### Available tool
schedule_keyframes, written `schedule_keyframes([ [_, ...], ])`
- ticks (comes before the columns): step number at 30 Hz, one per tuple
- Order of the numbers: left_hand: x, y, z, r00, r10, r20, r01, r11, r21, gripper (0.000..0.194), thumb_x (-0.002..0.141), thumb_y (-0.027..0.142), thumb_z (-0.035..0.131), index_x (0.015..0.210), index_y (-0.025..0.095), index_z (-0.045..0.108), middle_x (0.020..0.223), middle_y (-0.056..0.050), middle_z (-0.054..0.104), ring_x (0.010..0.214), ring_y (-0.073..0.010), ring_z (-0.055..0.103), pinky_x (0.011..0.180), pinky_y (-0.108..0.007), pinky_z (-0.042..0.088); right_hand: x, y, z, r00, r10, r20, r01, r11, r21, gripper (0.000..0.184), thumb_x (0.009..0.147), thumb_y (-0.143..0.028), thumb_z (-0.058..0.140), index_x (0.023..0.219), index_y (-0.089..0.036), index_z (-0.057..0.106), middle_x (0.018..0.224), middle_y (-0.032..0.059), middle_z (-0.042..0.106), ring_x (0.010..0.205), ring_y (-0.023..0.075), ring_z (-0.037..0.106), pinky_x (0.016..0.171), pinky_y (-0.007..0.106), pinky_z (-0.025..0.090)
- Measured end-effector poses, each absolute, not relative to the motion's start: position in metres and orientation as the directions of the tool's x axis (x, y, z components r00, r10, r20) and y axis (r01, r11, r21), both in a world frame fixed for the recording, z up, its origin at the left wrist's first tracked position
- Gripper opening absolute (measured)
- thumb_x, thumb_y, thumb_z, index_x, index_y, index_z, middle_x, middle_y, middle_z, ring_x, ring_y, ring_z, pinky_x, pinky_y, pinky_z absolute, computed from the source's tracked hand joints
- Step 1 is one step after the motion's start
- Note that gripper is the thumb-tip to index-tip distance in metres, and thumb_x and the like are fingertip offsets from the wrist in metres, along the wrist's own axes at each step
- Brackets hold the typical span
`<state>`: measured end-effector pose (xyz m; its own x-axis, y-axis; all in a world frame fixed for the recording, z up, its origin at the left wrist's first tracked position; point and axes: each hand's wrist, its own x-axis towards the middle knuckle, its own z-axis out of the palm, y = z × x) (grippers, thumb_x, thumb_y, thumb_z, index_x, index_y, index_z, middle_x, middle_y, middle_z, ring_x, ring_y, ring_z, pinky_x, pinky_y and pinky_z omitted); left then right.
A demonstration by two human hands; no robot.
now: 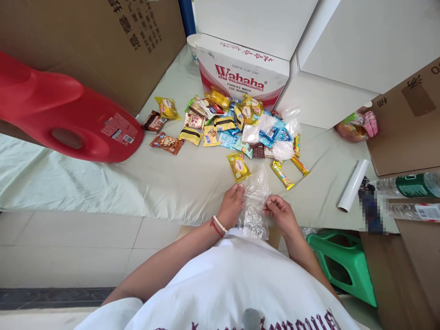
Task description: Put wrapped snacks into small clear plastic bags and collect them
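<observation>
A crinkled clear plastic bag (255, 201) hangs between my two hands. My left hand (232, 205) pinches its left edge, with a bead bracelet on the wrist. My right hand (280, 213) pinches the right edge. Just beyond the bag lies a yellow snack packet (238, 166) on the pale sheet (172, 178). Further back spreads a pile of wrapped snacks (237, 123), with two yellow bars (282, 175) off to its right.
A large red plastic jug (62, 119) lies at left. A Wahaha water carton (240, 73) stands behind the snacks. A roll of clear film (352, 185) and bottles (409, 185) lie at right, a green stool (343, 263) below them. Cardboard boxes surround the sheet.
</observation>
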<state>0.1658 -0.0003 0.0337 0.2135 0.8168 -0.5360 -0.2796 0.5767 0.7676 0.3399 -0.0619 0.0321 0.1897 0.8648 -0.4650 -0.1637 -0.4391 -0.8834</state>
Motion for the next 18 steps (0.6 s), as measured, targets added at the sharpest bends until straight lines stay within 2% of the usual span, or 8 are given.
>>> schedule_keyframes([
  [3, 0.166, -0.004, 0.034, 0.211, 0.842, -0.496, -0.206, 0.535, 0.82, 0.06, 0.08, 0.081, 0.059, 0.083, 0.021, 0.056, 0.05, 0.01, 0.029, 0.045, -0.0078, 0.026, 0.045, -0.025, 0.02, 0.336, -0.061, 0.033, 0.257, 0.865, -0.43, -0.202, -0.387, -0.9, 0.047, 0.081, -0.068, 0.07, 0.095, -0.023, 0.065, 0.093, 0.0039, 0.067, 0.082, 0.0197, 0.064, 0.067, 0.033, 0.059],
  [5, 0.167, -0.005, 0.035, 0.215, 0.854, -0.474, -0.176, 0.511, 0.841, 0.063, 0.079, 0.083, 0.059, 0.087, 0.021, 0.061, 0.049, 0.01, 0.028, 0.044, -0.008, 0.027, 0.045, -0.025, 0.021, 0.331, -0.059, 0.035, 0.299, 0.883, -0.363, -0.15, -0.332, -0.931, 0.047, 0.083, -0.066, 0.07, 0.105, -0.025, 0.065, 0.1, 0.0045, 0.068, 0.087, 0.0202, 0.064, 0.069, 0.032, 0.058],
  [8, 0.166, -0.005, 0.036, 0.251, 0.84, -0.482, -0.198, 0.532, 0.823, 0.064, 0.079, 0.081, 0.061, 0.093, 0.019, 0.065, 0.051, 0.01, 0.028, 0.045, -0.008, 0.026, 0.046, -0.025, 0.021, 0.325, -0.052, 0.035, 0.324, 0.903, -0.283, -0.06, -0.279, -0.958, 0.04, 0.079, -0.055, 0.079, 0.099, -0.023, 0.066, 0.085, 0.0009, 0.066, 0.074, 0.0154, 0.058, 0.065, 0.027, 0.053],
  [11, 0.159, -0.001, 0.035, 0.292, 0.806, -0.515, -0.263, 0.586, 0.767, 0.06, 0.079, 0.076, 0.065, 0.097, 0.018, 0.067, 0.056, 0.009, 0.028, 0.045, -0.0071, 0.023, 0.044, -0.025, 0.018, 0.328, -0.047, 0.033, 0.351, 0.874, -0.335, -0.156, -0.298, -0.942, 0.038, 0.078, -0.054, 0.08, 0.088, -0.021, 0.065, 0.069, -0.0029, 0.057, 0.06, 0.0112, 0.049, 0.052, 0.023, 0.044],
  [14, 0.148, 0.003, 0.031, 0.314, 0.778, -0.544, -0.291, 0.625, 0.725, 0.059, 0.078, 0.072, 0.07, 0.098, 0.017, 0.069, 0.06, 0.009, 0.029, 0.045, -0.0055, 0.02, 0.042, -0.025, 0.016, 0.336, -0.044, 0.028, 0.32, 0.848, -0.423, -0.242, -0.358, -0.902, 0.042, 0.072, -0.055, 0.083, 0.087, -0.02, 0.065, 0.07, -0.0021, 0.06, 0.058, 0.0107, 0.051, 0.047, 0.021, 0.04],
  [18, 0.139, 0.005, 0.028, 0.313, 0.761, -0.569, -0.321, 0.648, 0.69, 0.062, 0.077, 0.071, 0.071, 0.105, 0.015, 0.068, 0.06, 0.01, 0.031, 0.043, -0.0038, 0.018, 0.042, -0.023, 0.014, 0.342, -0.049, 0.022, 0.372, 0.827, -0.421, -0.147, -0.395, -0.907, 0.045, 0.071, -0.055, 0.081, 0.092, -0.019, 0.066, 0.072, -0.0013, 0.062, 0.059, 0.0118, 0.053, 0.047, 0.021, 0.041],
])
